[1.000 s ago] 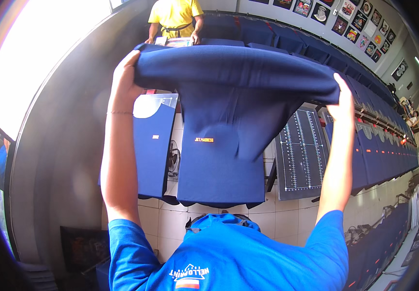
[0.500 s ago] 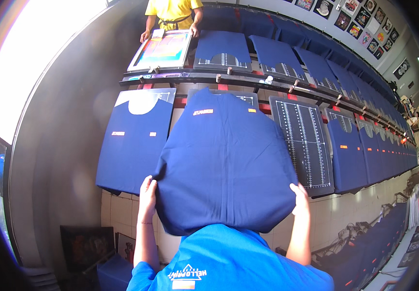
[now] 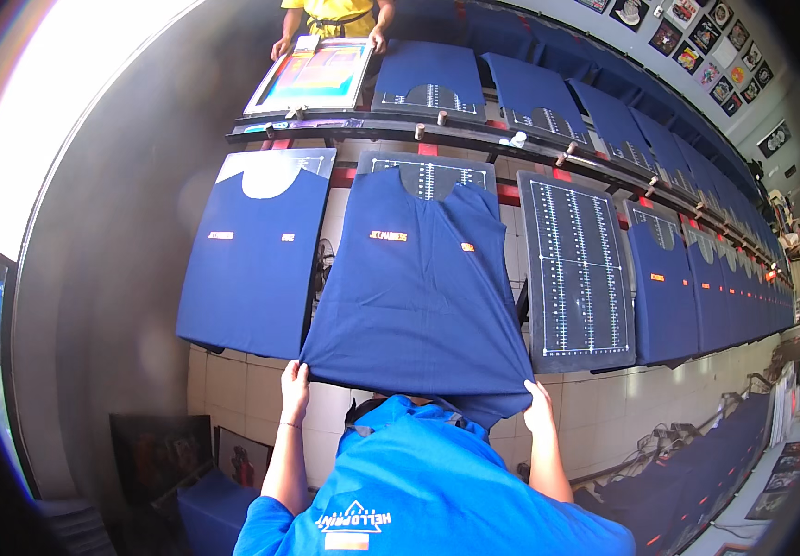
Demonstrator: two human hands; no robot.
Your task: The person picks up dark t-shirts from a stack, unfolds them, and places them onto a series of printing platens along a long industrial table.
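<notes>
A navy shirt panel with two small orange prints lies partly over a dark printing board marked with white rulers. Its neckline end rests on the board, leaving the far strip bare. The near edge is pulled taut toward me, with creases running to the right corner. My left hand pinches the lower left corner; my right hand pinches the lower right one. To the left, another navy panel lies flat on its board. At the right stands a bare ruled board.
Beyond a black metal rail, a co-worker in yellow holds a framed printing screen. More boards with navy panels run away to the right. A small white bottle sits on the rail. Dark framed pictures stand low at left.
The panel has come down onto the board and stretched out, its near edge drawn tight. My hands have moved slightly lower, the right one inward.
</notes>
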